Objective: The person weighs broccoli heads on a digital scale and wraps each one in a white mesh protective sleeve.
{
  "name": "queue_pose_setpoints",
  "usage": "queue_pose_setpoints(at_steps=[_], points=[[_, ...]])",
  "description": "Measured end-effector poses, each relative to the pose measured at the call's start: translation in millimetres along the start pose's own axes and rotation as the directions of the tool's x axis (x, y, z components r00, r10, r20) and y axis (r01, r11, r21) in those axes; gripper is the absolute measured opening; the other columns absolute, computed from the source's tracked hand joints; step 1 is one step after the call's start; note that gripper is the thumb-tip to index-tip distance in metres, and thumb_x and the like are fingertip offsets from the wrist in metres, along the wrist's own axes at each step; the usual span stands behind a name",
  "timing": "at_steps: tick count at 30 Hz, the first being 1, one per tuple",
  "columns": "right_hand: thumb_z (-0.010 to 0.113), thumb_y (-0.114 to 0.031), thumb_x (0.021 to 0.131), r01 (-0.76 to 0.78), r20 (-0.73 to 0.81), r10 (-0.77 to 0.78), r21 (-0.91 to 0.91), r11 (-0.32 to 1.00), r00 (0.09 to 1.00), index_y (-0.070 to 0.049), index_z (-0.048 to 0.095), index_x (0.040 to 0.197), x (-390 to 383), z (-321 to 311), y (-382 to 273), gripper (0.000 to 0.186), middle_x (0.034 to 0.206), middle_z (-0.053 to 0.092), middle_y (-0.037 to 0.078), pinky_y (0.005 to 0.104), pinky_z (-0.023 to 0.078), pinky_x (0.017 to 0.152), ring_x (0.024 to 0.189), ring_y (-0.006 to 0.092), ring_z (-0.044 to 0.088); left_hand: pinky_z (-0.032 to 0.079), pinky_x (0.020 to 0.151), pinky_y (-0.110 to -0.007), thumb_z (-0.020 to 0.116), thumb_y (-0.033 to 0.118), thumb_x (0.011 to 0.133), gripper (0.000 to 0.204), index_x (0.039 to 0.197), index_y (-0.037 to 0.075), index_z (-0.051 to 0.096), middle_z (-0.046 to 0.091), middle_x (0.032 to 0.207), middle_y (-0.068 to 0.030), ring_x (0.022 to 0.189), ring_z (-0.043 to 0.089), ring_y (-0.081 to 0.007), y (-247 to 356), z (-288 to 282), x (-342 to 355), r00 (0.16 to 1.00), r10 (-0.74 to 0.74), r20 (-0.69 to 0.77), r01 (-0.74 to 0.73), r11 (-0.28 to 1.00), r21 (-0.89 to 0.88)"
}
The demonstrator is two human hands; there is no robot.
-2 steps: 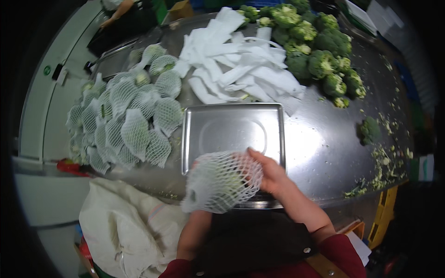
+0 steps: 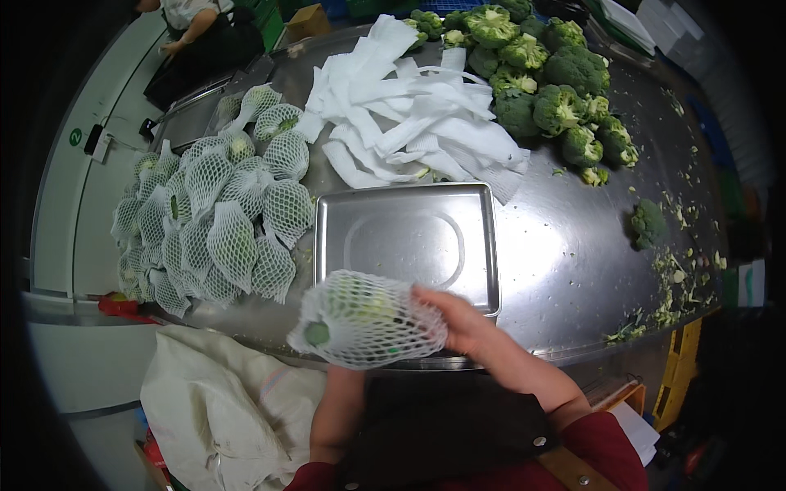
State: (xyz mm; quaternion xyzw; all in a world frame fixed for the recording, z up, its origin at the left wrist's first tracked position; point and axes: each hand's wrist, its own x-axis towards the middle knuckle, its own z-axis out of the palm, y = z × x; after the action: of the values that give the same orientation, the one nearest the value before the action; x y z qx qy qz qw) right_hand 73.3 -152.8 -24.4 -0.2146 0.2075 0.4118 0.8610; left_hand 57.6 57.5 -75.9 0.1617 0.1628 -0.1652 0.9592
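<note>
The netted broccoli (image 2: pixel 364 321) under handling is at the lower centre of the frame, in front of the person's body. It lies roughly sideways, its white mesh spread around the green head, with a round green patch showing through the opening at the left end.

The right hand (image 2: pixel 454 321) grasps the mesh at its right end, the fingers bent onto it. The left hand is hidden behind the netted broccoli; only the left forearm (image 2: pixel 337 409) shows below, slightly blurred, and whether that hand grips or merely supports cannot be told.

The piece overlaps the lower left corner of a shallow metal tray (image 2: pixel 401 225) at the centre of the frame. Contact between the two cannot be confirmed. The tray sits on a shiny metal table (image 2: pixel 544 282).

At the left of the frame, a heap of finished pieces (image 2: pixel 232 245) lies on the table, each in white mesh. At the upper centre is a loose, tangled pile of flat white nets (image 2: pixel 417 123). At the upper right is a stack of bare broccoli heads (image 2: pixel 565 106), with a single head (image 2: pixel 647 223) well apart below it. Green scraps (image 2: pixel 675 290) lie scattered along the right side.

A pale sack (image 2: pixel 217 401) occupies the lower left of the frame. A co-worker (image 2: pixel 192 23) is partly visible at the upper left, near a cardboard box (image 2: pixel 309 23).
</note>
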Motion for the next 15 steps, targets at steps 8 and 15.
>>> queue_pose_setpoints(at_steps=[8, 15], points=[[0.055, -0.020, 0.093, 0.332, 0.084, -0.356, -0.603, 0.725, 0.931, -0.001, 0.057, 0.106, 5, -2, -17, 0.023, 0.081, 0.062, 0.005, 0.0231, 0.052, 0.063, 0.076, 0.0105, 0.061, 0.029, 0.103, -0.047, 0.047, 0.030, 0.092, 0.054, 0.134, 0.000, 0.030, 0.034, 0.135, -0.0154, 0.123, 0.033, -0.0321, 222, 36, 54, 0.677, 0.724, -0.131, -0.677, 0.682, 0.276], [0.056, -0.015, 0.091, 0.471, -0.228, -0.939, -0.819, 0.328, 0.259, -0.003, 0.059, 0.106, -48, -125, -131, 0.019, 0.081, 0.062, 0.007, 0.0249, 0.049, 0.059, 0.070, 0.0119, 0.060, 0.016, 0.111, -0.049, 0.048, 0.025, 0.092, 0.070, 0.144, -0.002, 0.010, 0.013, 0.151, -0.0161, 0.137, 0.013, -0.0343, 425, 72, 87, 0.599, 0.798, -0.069, -0.780, 0.601, 0.174]])
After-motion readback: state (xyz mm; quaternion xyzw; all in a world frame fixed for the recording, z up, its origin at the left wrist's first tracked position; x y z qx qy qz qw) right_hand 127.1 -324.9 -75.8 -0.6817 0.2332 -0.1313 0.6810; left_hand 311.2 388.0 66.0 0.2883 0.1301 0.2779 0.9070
